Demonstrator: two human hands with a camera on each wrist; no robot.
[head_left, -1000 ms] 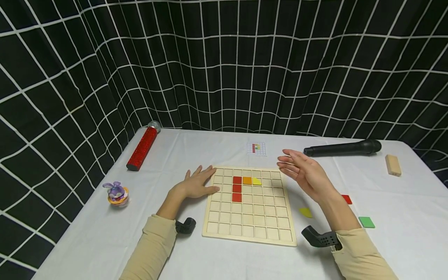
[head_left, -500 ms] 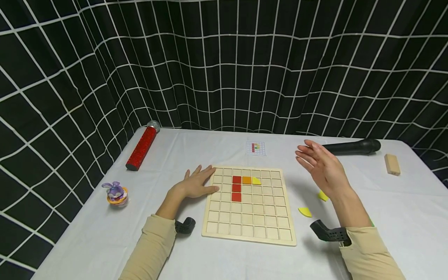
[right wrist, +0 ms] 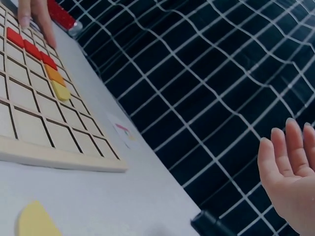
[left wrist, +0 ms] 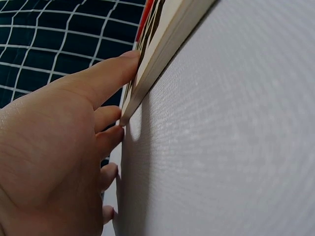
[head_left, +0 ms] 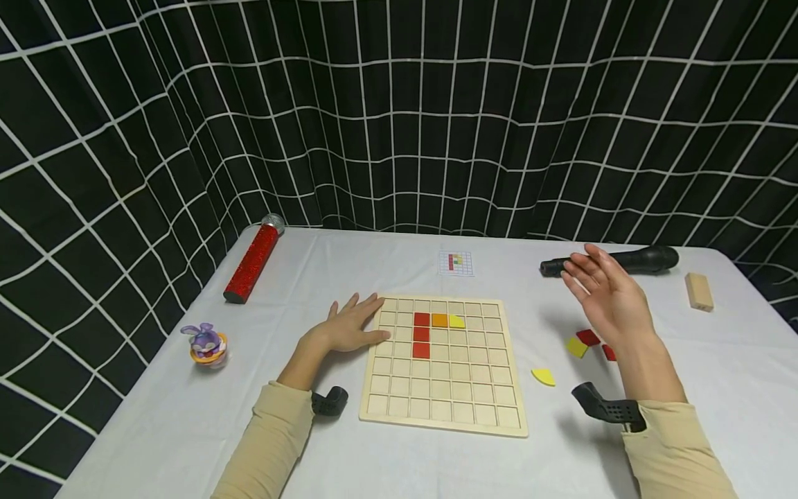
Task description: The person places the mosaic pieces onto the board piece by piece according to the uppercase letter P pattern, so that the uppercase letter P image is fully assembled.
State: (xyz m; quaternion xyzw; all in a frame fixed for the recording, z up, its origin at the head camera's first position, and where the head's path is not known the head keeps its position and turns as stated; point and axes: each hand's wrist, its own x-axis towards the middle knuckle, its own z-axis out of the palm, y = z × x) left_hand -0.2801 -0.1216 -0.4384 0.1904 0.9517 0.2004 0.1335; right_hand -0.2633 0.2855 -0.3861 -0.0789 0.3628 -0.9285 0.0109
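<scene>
My left hand (head_left: 343, 330) rests at the upper left corner of a wooden grid board (head_left: 431, 409), thumb and fingertips on its edge. In the left wrist view the thumb lies on the rim. Three red square tiles (head_left: 421, 335) form a column in the grid. An orange square tile (head_left: 440, 321) and a yellow rounded tile (head_left: 456, 321) continue the top row. My right hand (head_left: 614, 301) hovers right of the board, fingers extended, holding nothing. Below it lie a yellow tile (head_left: 576, 347), a red tile (head_left: 588, 337) and another red tile (head_left: 609, 353), partly hidden. A yellow quarter-round tile (head_left: 544, 377) lies nearer the board.
A small printed pattern card (head_left: 456, 263) lies behind the board. A black microphone (head_left: 645, 260) and a wooden block (head_left: 699, 292) are at the back right. On the left are a red glittery microphone (head_left: 253, 263) and a purple bunny figurine (head_left: 208, 344).
My right hand has moved right, away from the board, uncovering the yellow and red tiles; the green tile is now hidden behind the arm. My left hand has stayed in place.
</scene>
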